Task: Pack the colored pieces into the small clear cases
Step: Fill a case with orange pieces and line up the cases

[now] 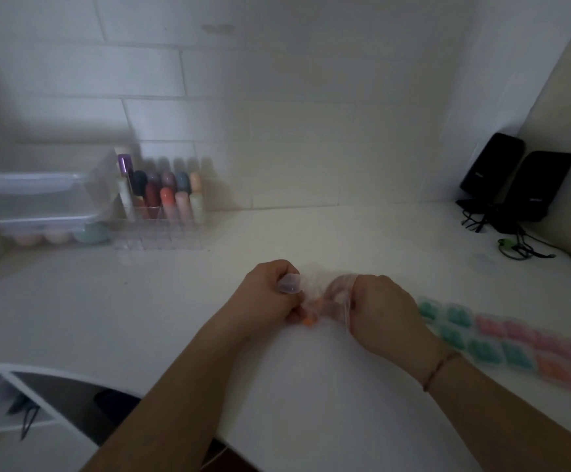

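Observation:
My left hand (270, 296) is curled round a small clear case (291, 284) at the middle of the white desk. My right hand (379, 313) grips the edge of a clear plastic bag (340, 294) that holds orange pieces. Between the two hands an orange piece (309, 321) shows near my left fingers; the frame is blurred there. To the right lie rows of filled clear cases (515, 342) with teal, pink and orange pieces.
A clear organizer with coloured tubes (165, 206) and stacked plastic boxes (39, 206) stand at the back left. Two black speakers (519, 178) with cables sit at the back right corner. A white shelf (15, 403) is below the desk's left edge.

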Action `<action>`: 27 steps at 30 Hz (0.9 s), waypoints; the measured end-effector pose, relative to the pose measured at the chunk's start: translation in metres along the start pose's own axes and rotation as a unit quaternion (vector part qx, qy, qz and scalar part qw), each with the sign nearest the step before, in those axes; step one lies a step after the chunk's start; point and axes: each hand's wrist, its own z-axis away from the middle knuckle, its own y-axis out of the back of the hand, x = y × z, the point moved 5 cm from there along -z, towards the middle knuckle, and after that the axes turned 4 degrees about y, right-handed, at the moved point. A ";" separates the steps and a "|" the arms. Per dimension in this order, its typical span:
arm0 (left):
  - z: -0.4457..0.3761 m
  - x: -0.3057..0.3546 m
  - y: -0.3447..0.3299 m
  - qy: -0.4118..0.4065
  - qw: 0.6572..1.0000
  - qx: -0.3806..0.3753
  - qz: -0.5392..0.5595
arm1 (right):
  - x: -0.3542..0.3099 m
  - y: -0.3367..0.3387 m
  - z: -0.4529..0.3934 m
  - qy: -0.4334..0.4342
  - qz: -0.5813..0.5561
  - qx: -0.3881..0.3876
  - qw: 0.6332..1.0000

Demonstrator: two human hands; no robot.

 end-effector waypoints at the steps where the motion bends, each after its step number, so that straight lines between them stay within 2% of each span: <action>1: -0.001 -0.002 0.000 0.004 1.000 0.004 0.001 | -0.001 0.007 0.003 -0.001 -0.040 0.010 0.999; 6: -0.006 -0.010 0.003 0.020 1.000 0.023 0.007 | -0.001 0.040 0.023 0.027 -0.160 0.027 0.986; 8: -0.006 -0.010 0.003 0.019 0.999 0.031 -0.007 | 0.004 0.048 0.033 0.028 -0.190 0.005 0.981; 10: -0.006 -0.009 0.003 0.015 0.999 0.038 -0.020 | 0.009 0.057 0.045 0.032 -0.182 -0.010 0.983; 13: -0.004 -0.007 0.008 0.004 0.998 0.062 -0.032 | 0.017 0.078 0.062 0.019 -0.131 0.049 0.990; 15: -0.001 -0.001 0.014 0.004 0.996 0.077 0.043 | 0.016 0.093 0.072 0.008 -0.125 0.102 0.987; 17: 0.007 0.010 0.012 0.009 0.980 0.064 0.186 | 0.002 0.107 0.079 0.020 -0.132 0.152 0.979; 19: 0.021 0.025 -0.001 0.026 0.938 0.019 0.346 | -0.018 0.115 0.084 0.030 -0.156 0.189 0.969; 21: 0.041 0.037 -0.026 0.050 0.887 -0.058 0.456 | -0.038 0.115 0.087 0.028 -0.219 0.205 0.953; 23: 0.061 0.044 -0.051 0.058 0.857 -0.108 0.500 | -0.057 0.109 0.089 0.034 -0.300 0.194 0.933; 25: 0.071 0.039 -0.064 0.067 0.854 -0.100 0.507 | -0.072 0.099 0.088 0.050 -0.343 0.157 0.925; 27: 0.074 0.032 -0.067 0.077 0.857 -0.070 0.505 | -0.081 0.088 0.087 0.064 -0.296 0.134 0.944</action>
